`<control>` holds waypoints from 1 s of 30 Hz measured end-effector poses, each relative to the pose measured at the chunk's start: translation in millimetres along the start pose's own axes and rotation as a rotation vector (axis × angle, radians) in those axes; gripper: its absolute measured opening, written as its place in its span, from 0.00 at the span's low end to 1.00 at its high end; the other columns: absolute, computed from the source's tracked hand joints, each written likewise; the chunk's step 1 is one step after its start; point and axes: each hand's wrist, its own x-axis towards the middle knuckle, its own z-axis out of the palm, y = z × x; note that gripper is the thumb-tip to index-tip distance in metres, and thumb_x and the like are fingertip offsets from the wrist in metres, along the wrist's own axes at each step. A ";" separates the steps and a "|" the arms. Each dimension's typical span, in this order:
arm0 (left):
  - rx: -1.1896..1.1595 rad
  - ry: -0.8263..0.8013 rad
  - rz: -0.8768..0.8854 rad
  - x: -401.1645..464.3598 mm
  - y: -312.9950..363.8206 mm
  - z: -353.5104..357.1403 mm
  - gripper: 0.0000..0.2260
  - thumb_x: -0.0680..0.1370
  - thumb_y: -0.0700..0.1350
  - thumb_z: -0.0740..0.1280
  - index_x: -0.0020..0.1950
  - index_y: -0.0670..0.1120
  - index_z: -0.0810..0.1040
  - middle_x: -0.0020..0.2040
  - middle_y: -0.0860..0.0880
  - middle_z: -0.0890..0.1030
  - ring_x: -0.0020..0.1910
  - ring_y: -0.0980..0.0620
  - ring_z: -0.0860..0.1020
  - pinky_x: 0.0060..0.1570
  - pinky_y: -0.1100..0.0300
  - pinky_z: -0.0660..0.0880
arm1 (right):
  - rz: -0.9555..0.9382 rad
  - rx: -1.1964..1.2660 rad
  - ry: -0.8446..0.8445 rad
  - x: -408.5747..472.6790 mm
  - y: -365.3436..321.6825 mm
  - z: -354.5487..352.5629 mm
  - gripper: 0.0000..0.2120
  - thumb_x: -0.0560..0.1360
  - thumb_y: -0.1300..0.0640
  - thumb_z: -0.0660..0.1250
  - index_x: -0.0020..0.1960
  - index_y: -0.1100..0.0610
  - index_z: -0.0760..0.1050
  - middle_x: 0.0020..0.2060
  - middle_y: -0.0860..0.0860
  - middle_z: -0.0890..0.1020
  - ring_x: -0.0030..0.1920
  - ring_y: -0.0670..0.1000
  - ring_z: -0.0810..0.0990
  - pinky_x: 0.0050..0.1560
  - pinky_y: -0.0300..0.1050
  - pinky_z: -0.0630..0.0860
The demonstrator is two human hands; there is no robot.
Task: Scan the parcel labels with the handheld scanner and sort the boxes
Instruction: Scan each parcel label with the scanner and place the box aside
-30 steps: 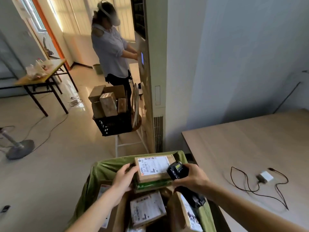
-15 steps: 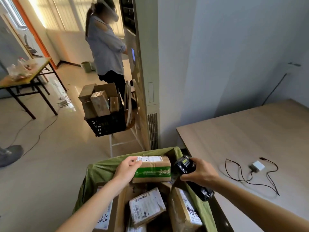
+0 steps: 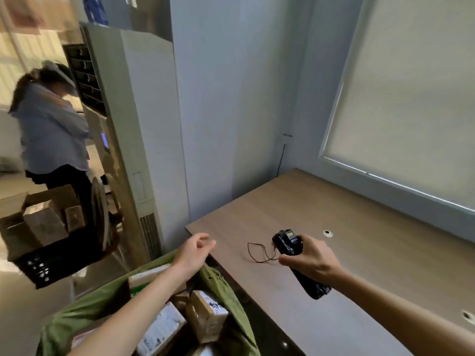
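Observation:
My right hand [image 3: 309,260] grips the black handheld scanner [image 3: 289,242] over the wooden table [image 3: 359,240], its small screen facing up. My left hand [image 3: 194,251] hovers empty with loosely curled fingers near the table's left corner, above the green bag [image 3: 228,301]. Inside the bag lie several cardboard parcels: the one with a green band [image 3: 147,277] under my left forearm, a taped box with dark writing [image 3: 205,310], and a labelled one [image 3: 162,330].
A thin black cable [image 3: 257,253] loops on the table by the scanner. A tall floor air conditioner [image 3: 131,140] stands left of the table. Another person [image 3: 51,134] stands behind it, beside a black crate of boxes [image 3: 41,227].
My left hand has let go of the green-banded parcel, which now lies in the bag. The view swung right and up. My right hand carried the scanner out over the table.

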 end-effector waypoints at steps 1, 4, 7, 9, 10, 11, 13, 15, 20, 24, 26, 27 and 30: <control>0.003 -0.034 0.035 -5.5 17.6 15.7 0.16 0.81 0.51 0.68 0.66 0.46 0.77 0.55 0.49 0.79 0.56 0.50 0.77 0.55 0.58 0.73 | 0.033 -0.001 0.034 -17.9 13.0 -18.9 0.32 0.55 0.28 0.65 0.50 0.48 0.75 0.38 0.44 0.82 0.37 0.43 0.81 0.32 0.39 0.74; 0.042 -0.136 0.141 -28.3 74.2 68.2 0.15 0.80 0.53 0.68 0.65 0.50 0.77 0.57 0.50 0.79 0.58 0.50 0.77 0.58 0.55 0.74 | 0.145 -0.026 0.138 -75.0 57.7 -76.2 0.30 0.52 0.29 0.65 0.44 0.50 0.73 0.34 0.44 0.80 0.33 0.41 0.78 0.28 0.35 0.70; 0.063 -0.239 0.244 -61.9 137.2 132.4 0.13 0.80 0.53 0.68 0.63 0.50 0.78 0.56 0.48 0.81 0.57 0.48 0.79 0.60 0.54 0.75 | 0.302 -0.052 0.204 -141.8 111.2 -131.9 0.31 0.51 0.31 0.66 0.46 0.50 0.73 0.38 0.45 0.80 0.38 0.46 0.79 0.32 0.38 0.71; 0.069 -0.335 0.314 -90.3 179.4 182.2 0.13 0.80 0.50 0.69 0.62 0.47 0.78 0.56 0.46 0.81 0.57 0.46 0.79 0.62 0.52 0.75 | 0.401 -0.068 0.232 -193.0 151.9 -166.0 0.32 0.52 0.32 0.67 0.50 0.49 0.74 0.43 0.47 0.81 0.44 0.51 0.81 0.40 0.42 0.76; 0.076 -0.382 0.348 -106.8 199.0 208.3 0.13 0.80 0.49 0.69 0.62 0.45 0.78 0.56 0.44 0.81 0.58 0.45 0.80 0.62 0.52 0.75 | 0.451 -0.074 0.245 -219.7 172.9 -182.1 0.32 0.53 0.32 0.69 0.52 0.49 0.74 0.44 0.48 0.82 0.45 0.52 0.81 0.43 0.44 0.77; 0.084 -0.429 0.382 -124.5 216.9 235.0 0.13 0.80 0.48 0.69 0.63 0.44 0.79 0.56 0.43 0.82 0.58 0.45 0.80 0.62 0.52 0.75 | 0.498 -0.077 0.264 -246.6 194.5 -197.3 0.31 0.55 0.34 0.70 0.53 0.49 0.74 0.46 0.49 0.82 0.46 0.53 0.81 0.44 0.44 0.77; 0.117 -0.523 0.455 -164.9 248.2 289.2 0.13 0.81 0.48 0.69 0.63 0.44 0.79 0.57 0.43 0.82 0.57 0.46 0.79 0.61 0.54 0.74 | 0.592 -0.076 0.315 -302.2 238.5 -224.8 0.29 0.57 0.36 0.73 0.53 0.49 0.74 0.46 0.49 0.82 0.47 0.53 0.81 0.43 0.43 0.76; 0.144 -0.602 0.522 -210.9 275.4 345.2 0.13 0.81 0.49 0.69 0.63 0.44 0.79 0.57 0.44 0.82 0.57 0.47 0.80 0.61 0.55 0.74 | 0.691 -0.075 0.358 -361.2 282.8 -250.1 0.27 0.58 0.38 0.74 0.52 0.49 0.74 0.46 0.48 0.82 0.47 0.53 0.81 0.41 0.43 0.74; 0.175 -0.836 0.632 -344.2 333.8 485.2 0.13 0.81 0.49 0.68 0.64 0.45 0.78 0.56 0.45 0.82 0.56 0.48 0.80 0.59 0.57 0.75 | 0.902 -0.043 0.427 -514.2 386.5 -306.4 0.32 0.58 0.40 0.76 0.59 0.49 0.74 0.50 0.48 0.82 0.50 0.52 0.81 0.45 0.42 0.77; 0.161 -0.998 0.689 -451.1 368.2 588.1 0.14 0.81 0.50 0.68 0.64 0.46 0.78 0.57 0.45 0.81 0.56 0.48 0.80 0.60 0.56 0.75 | 1.067 -0.033 0.485 -628.3 454.4 -341.5 0.34 0.56 0.40 0.76 0.60 0.48 0.75 0.52 0.49 0.83 0.53 0.54 0.82 0.53 0.46 0.81; 0.150 -1.065 0.704 -498.1 382.5 631.1 0.14 0.81 0.50 0.68 0.64 0.46 0.78 0.58 0.45 0.81 0.57 0.48 0.79 0.60 0.56 0.76 | 1.140 -0.024 0.535 -676.4 482.9 -355.1 0.33 0.53 0.38 0.75 0.57 0.48 0.77 0.51 0.49 0.84 0.52 0.54 0.83 0.52 0.47 0.82; 0.146 -1.095 0.710 -519.7 389.5 651.2 0.14 0.81 0.50 0.68 0.65 0.47 0.78 0.58 0.45 0.81 0.57 0.49 0.79 0.60 0.55 0.76 | 1.170 -0.008 0.567 -697.9 496.1 -361.3 0.33 0.52 0.38 0.74 0.54 0.48 0.78 0.49 0.49 0.84 0.50 0.54 0.83 0.51 0.47 0.82; 0.155 -1.172 0.738 -576.0 409.1 705.4 0.15 0.81 0.51 0.67 0.65 0.47 0.78 0.58 0.46 0.81 0.57 0.49 0.79 0.61 0.55 0.76 | 1.244 0.024 0.653 -753.0 531.9 -379.0 0.31 0.51 0.38 0.73 0.53 0.47 0.79 0.46 0.47 0.84 0.47 0.51 0.83 0.47 0.44 0.81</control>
